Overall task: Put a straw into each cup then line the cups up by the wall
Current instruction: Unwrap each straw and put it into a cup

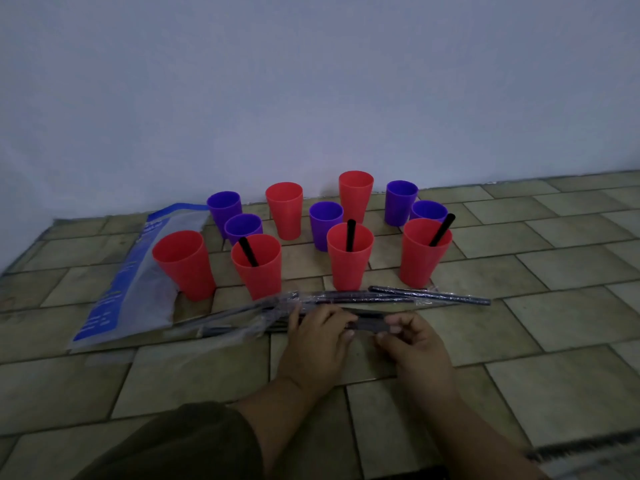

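Several red and purple cups stand on the tiled floor near the wall. Three front red cups each hold a black straw: one at left of centre [257, 265], one in the middle [349, 254], one at right [424, 252]. The leftmost red cup [185, 263] has no straw in it. Wrapped black straws [429, 295] lie in a loose pile in front of the cups. My left hand [317, 336] and my right hand [414, 341] both pinch one wrapped straw [369, 323] between them, just above the floor.
A blue and clear plastic bag [128, 282] lies flat at the left, beside the leftmost red cup. The pale wall [311, 98] rises right behind the back cups. A dark mat edge [588, 448] shows at bottom right. Bare tiles stretch to the right.
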